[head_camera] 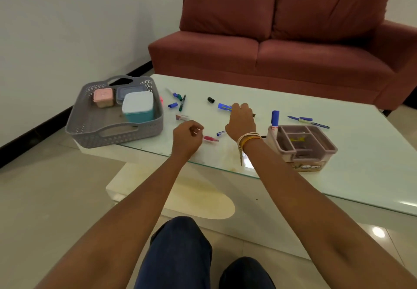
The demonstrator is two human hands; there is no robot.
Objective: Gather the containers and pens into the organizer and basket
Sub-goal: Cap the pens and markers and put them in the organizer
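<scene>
A: Where are your hands?

B: Your right hand (241, 117) reaches over the middle of the tabletop (338, 153), fingers curled down onto a blue marker (224, 107) that pokes out at its 10 o'clock. Whether you grip it or only touch it, I cannot tell. Your left hand (187, 138) hovers near the front edge, clenched loosely; a thin pale thing shows between its fingers, too small to name.

A: And the basket?

B: The grey basket (90, 135) sits at 9 o'clock from your left hand, on the tabletop's left end. Inside it are a pink box (103, 97), a clear box (128, 91) with a dark lid, and a teal box (138, 108) with a white lid, all in the far half.

A: The organizer?

B: The organizer (302, 146) stands at 3 o'clock from your right wrist, by the front edge. A blue marker stands upright (274, 119) in its far left corner.

A: Loose pens?

B: A pink pen (209, 139) lies just at 3 o'clock from your left hand, with a blue pen (220, 133) beside it. A green marker (182, 103), blue caps (172, 105) and a white pen lie at 12 o'clock from your left hand, near the basket. A black cap (211, 100) sits at 10 o'clock from your right hand. Two blue pens (309, 121) lie at 12 o'clock from the organizer. An eraser (181, 117) rests just beyond your left hand.
</scene>
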